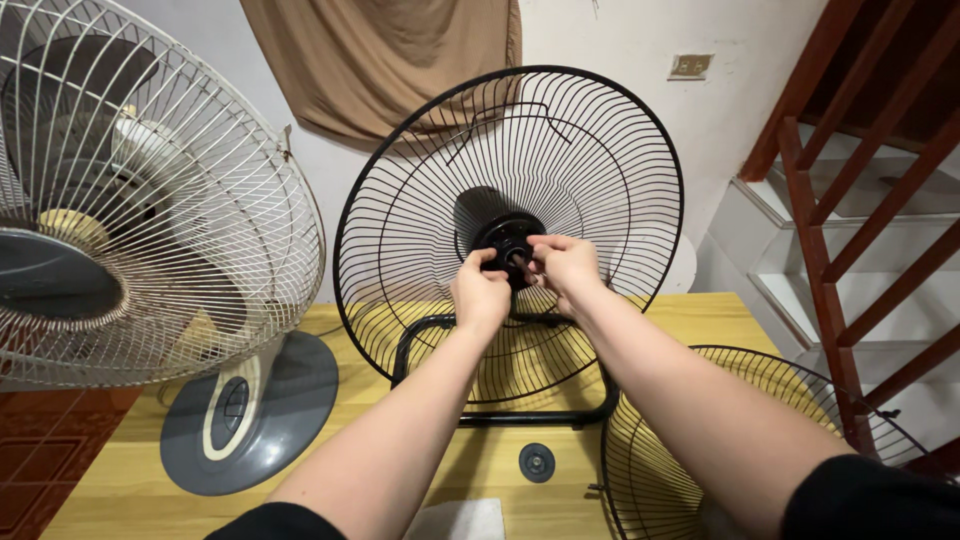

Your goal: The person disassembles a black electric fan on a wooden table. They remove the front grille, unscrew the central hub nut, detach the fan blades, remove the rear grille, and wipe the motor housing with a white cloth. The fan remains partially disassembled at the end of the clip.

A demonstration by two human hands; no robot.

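A black wire rear fan guard (600, 150) stands upright on a black tube stand (420, 335) on the yellow wooden table (690, 315). At its centre is the black motor hub (500, 235). My left hand (480, 295) and my right hand (565, 265) both pinch at the hub's centre, fingertips close together on a small part around the shaft. What exactly sits between the fingers is hidden. A small round black cap (537, 461) lies on the table in front of the stand.
A grey-and-white desk fan (150, 200) with a round grey base (250, 415) stands at the left. A second black wire guard (720, 440) lies at the right front. Red wooden stairs (860, 200) rise on the right; a brown cloth (390, 60) hangs on the wall.
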